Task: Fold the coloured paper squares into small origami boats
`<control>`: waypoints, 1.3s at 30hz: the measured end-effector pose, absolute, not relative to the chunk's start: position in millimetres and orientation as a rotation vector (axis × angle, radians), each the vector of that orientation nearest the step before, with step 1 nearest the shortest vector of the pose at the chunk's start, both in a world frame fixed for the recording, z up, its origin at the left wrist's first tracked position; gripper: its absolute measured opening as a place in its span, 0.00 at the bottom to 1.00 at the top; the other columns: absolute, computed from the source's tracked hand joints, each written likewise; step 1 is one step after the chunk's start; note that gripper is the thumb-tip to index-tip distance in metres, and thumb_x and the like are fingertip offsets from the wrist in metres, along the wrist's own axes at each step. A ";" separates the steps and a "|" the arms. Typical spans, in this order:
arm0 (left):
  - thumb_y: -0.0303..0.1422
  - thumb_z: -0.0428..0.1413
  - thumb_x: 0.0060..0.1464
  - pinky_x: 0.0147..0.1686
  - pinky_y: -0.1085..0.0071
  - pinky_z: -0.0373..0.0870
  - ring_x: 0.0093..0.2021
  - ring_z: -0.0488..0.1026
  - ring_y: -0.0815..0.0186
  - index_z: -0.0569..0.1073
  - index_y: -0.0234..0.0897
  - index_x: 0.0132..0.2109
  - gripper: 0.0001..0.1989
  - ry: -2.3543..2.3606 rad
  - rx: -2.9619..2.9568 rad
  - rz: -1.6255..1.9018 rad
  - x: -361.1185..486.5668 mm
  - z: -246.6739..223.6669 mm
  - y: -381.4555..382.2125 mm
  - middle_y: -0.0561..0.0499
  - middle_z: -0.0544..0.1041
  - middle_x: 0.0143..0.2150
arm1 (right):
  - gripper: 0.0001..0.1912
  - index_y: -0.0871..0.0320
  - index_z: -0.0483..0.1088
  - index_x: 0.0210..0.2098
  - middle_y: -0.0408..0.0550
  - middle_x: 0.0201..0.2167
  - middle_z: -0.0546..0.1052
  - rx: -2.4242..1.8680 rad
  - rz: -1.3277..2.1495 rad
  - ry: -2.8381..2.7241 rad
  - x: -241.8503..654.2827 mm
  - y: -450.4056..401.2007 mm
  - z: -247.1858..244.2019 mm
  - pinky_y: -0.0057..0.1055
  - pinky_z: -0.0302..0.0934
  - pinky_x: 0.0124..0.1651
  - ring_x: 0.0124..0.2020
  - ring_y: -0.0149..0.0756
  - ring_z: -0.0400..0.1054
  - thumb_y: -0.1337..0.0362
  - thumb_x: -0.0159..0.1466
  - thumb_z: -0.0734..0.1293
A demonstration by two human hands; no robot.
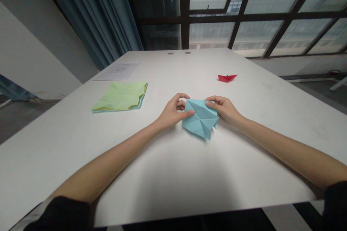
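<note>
A light blue sheet of origami paper [200,120], creased and partly folded, is held between my two hands above the white table. My left hand [177,110] pinches its left side, with the thumb lying on the front and the fingers behind. At the upper right edge, my right hand [223,108] grips the paper between thumb and fingers. Crease lines meet near the middle of the sheet, and a flap hangs down at the lower right. The fingertips behind the paper are hidden.
A stack of coloured paper [123,95], green on top, lies to the left on the white table [168,173]. Behind it is a printed sheet [116,71]. A red folded paper boat [227,78] sits at the right. Curtains and windows stand beyond the far edge.
</note>
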State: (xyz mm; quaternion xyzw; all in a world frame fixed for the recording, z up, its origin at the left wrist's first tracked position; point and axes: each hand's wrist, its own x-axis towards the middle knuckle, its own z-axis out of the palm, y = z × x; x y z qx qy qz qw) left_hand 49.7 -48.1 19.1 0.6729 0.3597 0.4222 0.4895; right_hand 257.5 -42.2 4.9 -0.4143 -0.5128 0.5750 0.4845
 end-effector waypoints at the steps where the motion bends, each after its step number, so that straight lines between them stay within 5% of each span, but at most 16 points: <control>1: 0.36 0.65 0.38 0.32 0.73 0.66 0.29 0.69 0.70 0.68 0.35 0.40 0.22 0.874 1.605 0.992 50.7 19.7 -48.4 0.54 0.72 0.27 | 0.13 0.57 0.74 0.29 0.42 0.23 0.75 -1.010 1.411 -1.270 256.5 -43.3 5.7 0.27 0.59 0.28 0.23 0.28 0.66 0.58 0.46 0.74; 5: 0.40 0.65 0.37 0.31 0.72 0.66 0.29 0.70 0.68 0.72 0.32 0.32 0.18 0.917 1.510 0.943 52.7 19.9 -46.3 0.50 0.74 0.29 | 0.13 0.57 0.74 0.30 0.44 0.27 0.77 -0.993 1.433 -1.307 254.5 -44.8 5.3 0.28 0.61 0.33 0.27 0.30 0.68 0.55 0.48 0.73; 11: 0.39 0.65 0.35 0.29 0.74 0.64 0.27 0.68 0.70 0.72 0.33 0.29 0.16 1.047 1.309 1.196 50.9 11.2 -38.0 0.53 0.73 0.26 | 0.27 0.54 0.70 0.42 0.48 0.33 0.77 -0.923 1.561 -1.298 256.2 -43.3 0.9 0.32 0.63 0.36 0.33 0.36 0.70 0.41 0.54 0.63; 17: 0.37 0.64 0.35 0.27 0.74 0.64 0.25 0.68 0.70 0.70 0.33 0.31 0.16 1.087 1.210 1.250 51.1 9.1 -35.5 0.53 0.72 0.25 | 0.31 0.54 0.64 0.46 0.44 0.34 0.77 -1.014 1.464 -1.406 254.9 -44.5 -3.1 0.33 0.64 0.40 0.35 0.35 0.71 0.63 0.44 0.75; 24: 0.31 0.57 0.39 0.20 0.75 0.57 0.20 0.61 0.73 0.67 0.35 0.24 0.06 1.208 1.370 1.017 49.6 4.5 -36.6 0.56 0.65 0.19 | 0.25 0.55 0.64 0.43 0.39 0.26 0.74 -1.032 1.424 -1.124 259.9 -37.7 -0.7 0.30 0.64 0.36 0.28 0.30 0.70 0.65 0.46 0.72; 29: 0.31 0.58 0.43 0.36 0.69 0.65 0.38 0.68 0.64 0.69 0.37 0.38 0.12 1.303 2.043 1.238 45.8 7.8 -44.5 0.48 0.70 0.40 | 0.29 0.54 0.63 0.45 0.38 0.24 0.74 -1.160 1.380 -1.210 263.7 -35.7 0.0 0.27 0.60 0.25 0.21 0.29 0.67 0.64 0.45 0.73; 34: 0.32 0.51 0.55 0.51 0.61 0.59 0.52 0.64 0.59 0.72 0.38 0.42 0.09 0.884 2.753 0.729 47.4 9.4 -56.7 0.45 0.71 0.46 | 0.27 0.54 0.64 0.46 0.37 0.21 0.72 -1.161 1.330 -1.395 265.2 -30.6 -10.6 0.24 0.53 0.21 0.17 0.27 0.62 0.61 0.48 0.72; 39: 0.35 0.48 0.58 0.57 0.50 0.51 0.63 0.53 0.52 0.66 0.39 0.56 0.19 0.968 2.849 0.323 50.2 -3.3 -59.3 0.42 0.64 0.60 | 0.20 0.54 0.68 0.46 0.49 0.42 0.75 -1.161 0.998 -1.648 270.1 -23.6 -16.9 0.35 0.62 0.39 0.39 0.37 0.69 0.59 0.53 0.68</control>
